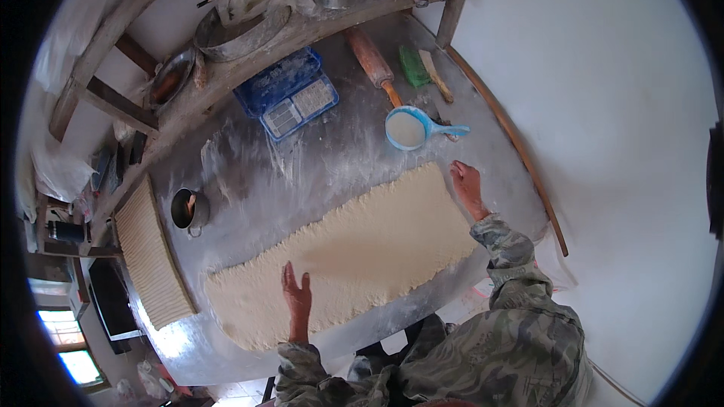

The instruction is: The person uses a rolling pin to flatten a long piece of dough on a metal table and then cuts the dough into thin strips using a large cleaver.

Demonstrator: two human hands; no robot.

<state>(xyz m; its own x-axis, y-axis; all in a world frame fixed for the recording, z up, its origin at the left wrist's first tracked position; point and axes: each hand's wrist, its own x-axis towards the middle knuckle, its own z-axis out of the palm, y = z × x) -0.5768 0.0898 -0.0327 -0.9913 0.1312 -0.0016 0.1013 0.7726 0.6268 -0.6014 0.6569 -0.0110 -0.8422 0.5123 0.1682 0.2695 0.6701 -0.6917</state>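
Observation:
A long, flat sheet of pale dough (354, 249) lies slantwise across the floury metal table (249, 173). My left hand (296, 300) is open over the near edge of the dough, fingers stretched out and thumb apart, with nothing in it. Just beyond the dough's right end, my right hand (467, 187) has its fingers drawn together and bent. Whether anything sits in those fingers is hidden. A light blue dipper (407, 130) holding white powder, perhaps flour, stands beyond the right hand, its handle pointing right.
Toward the back are a large wooden rolling pin (369, 59), a green-and-wood brush-like tool (415, 66) and a blue scale with raised lid (300, 108). Leftward stand a metal pot (197, 211) and a ridged beige sheet (153, 260). A wooden shelf (309, 34) carries sieves. Wooden edging (520, 143) borders the right.

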